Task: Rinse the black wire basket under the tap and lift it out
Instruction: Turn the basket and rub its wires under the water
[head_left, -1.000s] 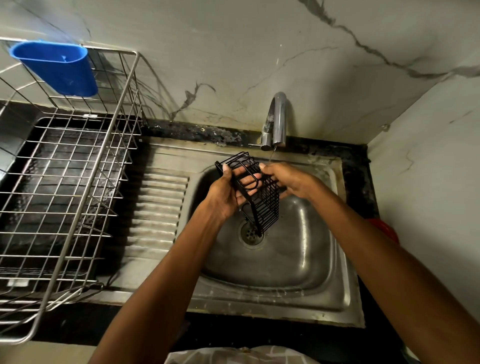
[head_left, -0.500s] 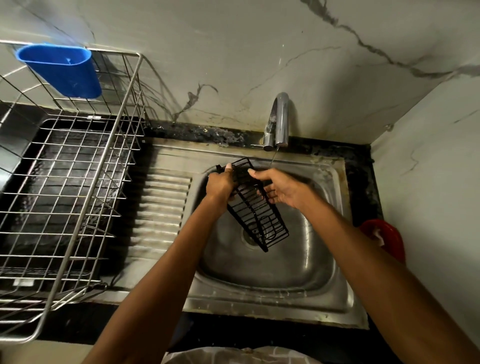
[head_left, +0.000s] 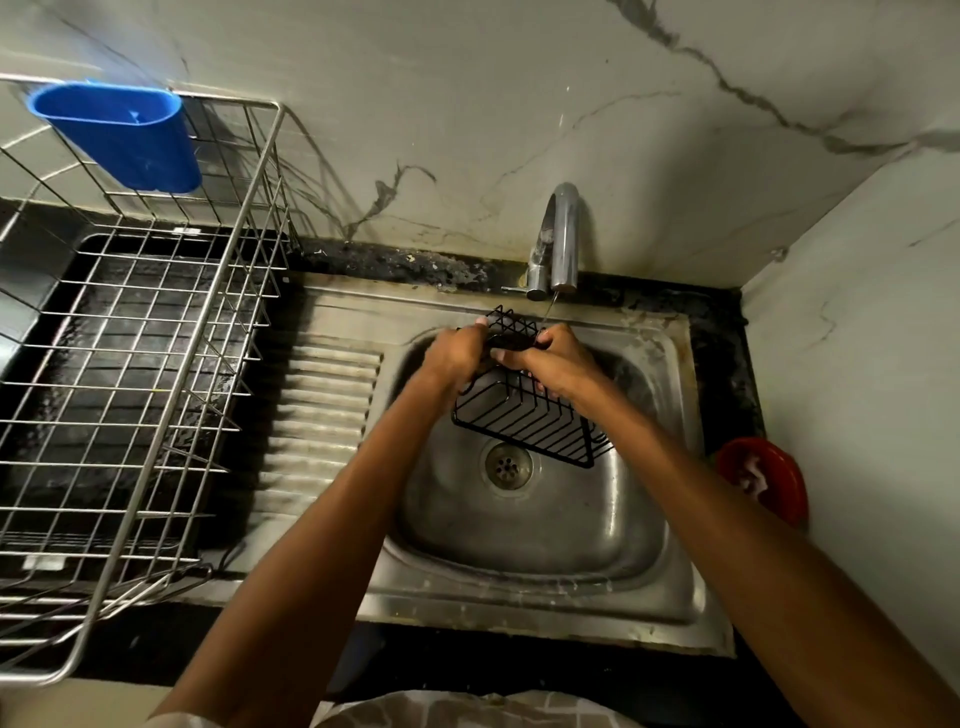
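Presently I am rinsing: both my left hand (head_left: 451, 358) and right hand (head_left: 558, 364) are gripping the black wire basket (head_left: 524, 421), tilted over the sink (head_left: 670, 467) under the tap (head_left: 558, 244)'s thin stream. Next, I judge, a steady upward lift, grip unchanged.

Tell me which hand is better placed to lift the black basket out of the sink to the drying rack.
Probably the left hand. It already grips the black wire basket on the side nearer the drying rack; the right hand would have to reach across.
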